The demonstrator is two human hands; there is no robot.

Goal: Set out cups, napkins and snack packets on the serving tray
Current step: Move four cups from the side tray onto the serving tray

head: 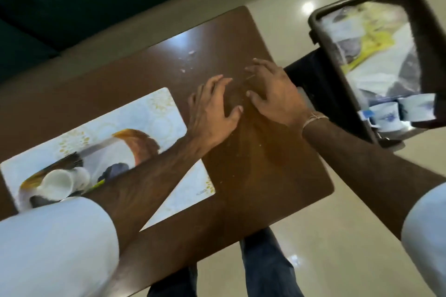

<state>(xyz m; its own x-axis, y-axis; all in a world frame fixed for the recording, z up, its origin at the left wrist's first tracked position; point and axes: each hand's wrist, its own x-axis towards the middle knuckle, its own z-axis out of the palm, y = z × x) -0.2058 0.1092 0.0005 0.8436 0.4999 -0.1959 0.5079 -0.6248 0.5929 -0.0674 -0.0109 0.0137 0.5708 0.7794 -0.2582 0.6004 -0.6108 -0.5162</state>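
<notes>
**Hands flat on bare table, tray goods waiting at either side**

Hands rest spread on the brown table (265, 176): the left hand (212, 113) and right hand (272, 94) lie palm down, fingers splayed, holding nothing. They seem to be wiping or clearing the wood, where pale crumbs (185, 62) lie beyond the fingertips, probably to make room for laying out.

The white patterned serving tray (156, 113) lies to the left on the table, with a white cup (59, 184) tipped on its side at its near corner, partly under the left forearm. To the right, off the table, a dark bin (321, 29) holds packets (371, 41) and two more printed cups (386, 116), well apart from the tray.
</notes>
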